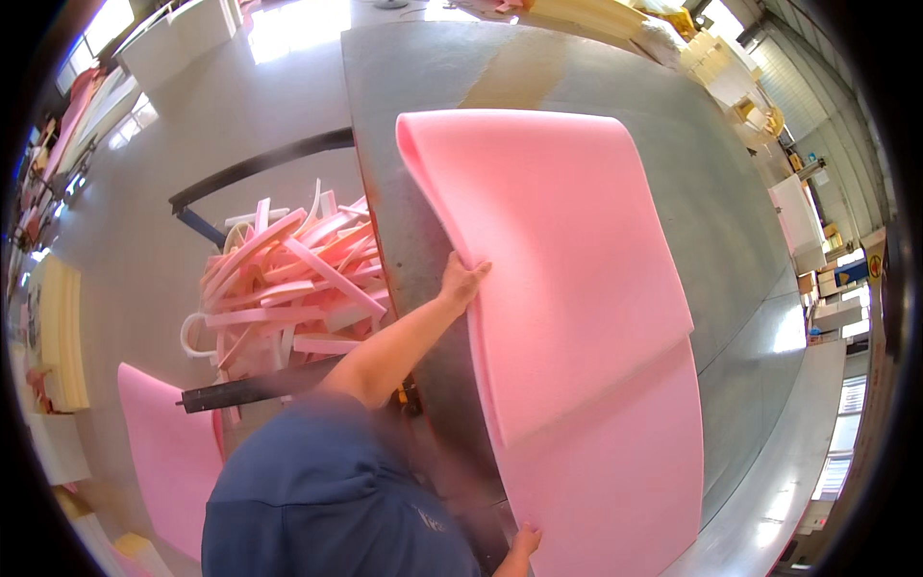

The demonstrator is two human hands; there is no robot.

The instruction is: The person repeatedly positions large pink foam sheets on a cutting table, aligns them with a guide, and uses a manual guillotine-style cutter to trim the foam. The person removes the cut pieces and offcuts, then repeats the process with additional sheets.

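Note:
A large pink foam sheet (pixel 577 240) lies doubled over on the grey metal table (pixel 731 221). Its rounded fold is at the far end, and the upper layer's edge slants across the nearer part of the sheet. My left hand (pixel 466 281) is closed around the sheet's left edge, about midway along, with the arm stretched out over the table's side. Nearer to me, my right hand (pixel 522 542) pinches the same left edge close to the bottom of the view. Only the thumb side and part of the wrist show there.
Left of the table, pink and white foam offcuts (pixel 288 279) are heaped within a dark metal frame (pixel 264 163). Another pink sheet (pixel 168 452) hangs curved beside the frame's near bar. Cream foam slabs (pixel 62 332) stand at the far left.

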